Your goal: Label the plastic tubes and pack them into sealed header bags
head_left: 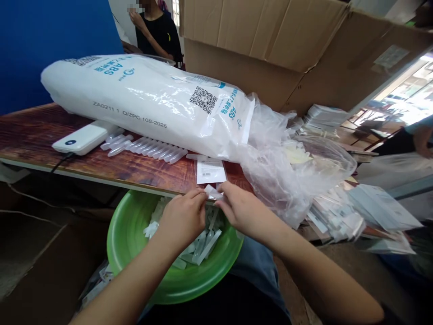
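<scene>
My left hand [182, 215] and my right hand [240, 208] meet over the table's front edge, both pinching a small clear plastic packet [213, 192] between their fingertips. Under them a green plastic bowl [128, 234] rests on my lap, with several clear plastic pieces [203, 246] in it. Just beyond the packet a small white labelled pouch [210, 171] lies flat on the wooden table [40, 135]. A row of several clear tubes [149, 148] lies further left along the foot of a big white ABS sack [145, 99].
A white power bank [84, 137] with a cable lies at the left of the table. Crumpled clear plastic bags [291, 167] and stacks of packets [338, 212] fill the right. Cardboard boxes [270, 40] stand behind. Another person [155, 31] sits beyond the sack; someone's arm [422, 140] shows at far right.
</scene>
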`<state>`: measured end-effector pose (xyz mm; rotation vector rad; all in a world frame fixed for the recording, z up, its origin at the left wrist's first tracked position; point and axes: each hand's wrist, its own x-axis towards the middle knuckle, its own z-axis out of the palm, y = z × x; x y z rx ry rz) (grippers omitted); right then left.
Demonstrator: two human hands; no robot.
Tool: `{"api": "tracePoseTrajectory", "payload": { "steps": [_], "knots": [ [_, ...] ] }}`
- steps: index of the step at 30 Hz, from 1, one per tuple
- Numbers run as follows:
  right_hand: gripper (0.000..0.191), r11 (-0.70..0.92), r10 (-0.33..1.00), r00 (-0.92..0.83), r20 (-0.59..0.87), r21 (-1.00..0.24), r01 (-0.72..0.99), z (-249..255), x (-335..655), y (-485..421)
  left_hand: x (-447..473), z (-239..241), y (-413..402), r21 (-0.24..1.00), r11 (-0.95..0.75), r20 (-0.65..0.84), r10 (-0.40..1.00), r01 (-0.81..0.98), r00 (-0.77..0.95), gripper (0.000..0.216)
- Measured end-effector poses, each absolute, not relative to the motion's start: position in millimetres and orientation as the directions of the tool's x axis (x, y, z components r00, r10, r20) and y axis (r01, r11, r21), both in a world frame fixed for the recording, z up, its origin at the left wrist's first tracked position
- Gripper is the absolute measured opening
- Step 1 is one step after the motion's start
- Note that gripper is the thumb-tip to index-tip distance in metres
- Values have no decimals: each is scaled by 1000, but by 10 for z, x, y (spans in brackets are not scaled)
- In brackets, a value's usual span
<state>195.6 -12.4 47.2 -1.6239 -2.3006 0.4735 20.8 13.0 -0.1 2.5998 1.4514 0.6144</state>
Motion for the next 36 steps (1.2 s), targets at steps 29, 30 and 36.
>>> {"api": "tracePoseTrajectory", "payload": {
  "steps": [29, 30, 36],
  "knots": [
    [39, 122, 857, 275, 435, -691, 713, -6, 1734, 78, 160, 88, 114, 421, -498, 223, 867, 758, 446, 33],
    [38, 194, 825, 288, 487, -721, 665, 9, 1701, 50, 173, 86, 112, 414, -490, 216, 871, 767, 441, 31],
    [35, 264, 877, 349, 330, -938, 225, 10, 1237, -22, 256, -23, 113, 353, -502, 192, 865, 789, 464, 20]
  ]
}}
